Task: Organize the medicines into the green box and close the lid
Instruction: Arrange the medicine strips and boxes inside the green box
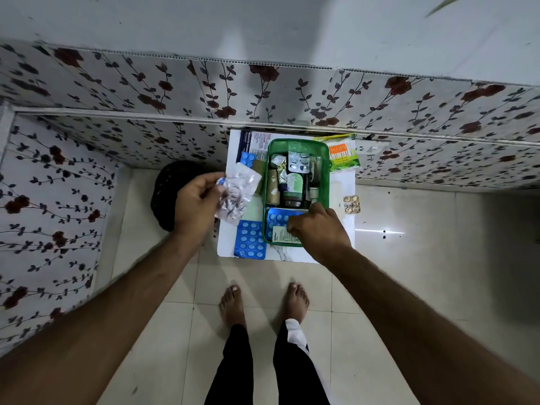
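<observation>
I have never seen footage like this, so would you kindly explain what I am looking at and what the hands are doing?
There is no machine here: a person wears a wide-angle camera on the head, and it looks down past both bare arms to their feet on the tiled floor. This single picture is that head view.

In front stands a small white table against a flowered wall. On it sits the open green box, already holding bottles, tubes and pill strips. The left hand has a grip on a silvery blister strip held beside the box. The right hand reaches into the box's near end, onto a blue blister strip. Still outside lie another blue strip, a small gold strip and a green-and-orange packet. No lid is on the box.
</observation>
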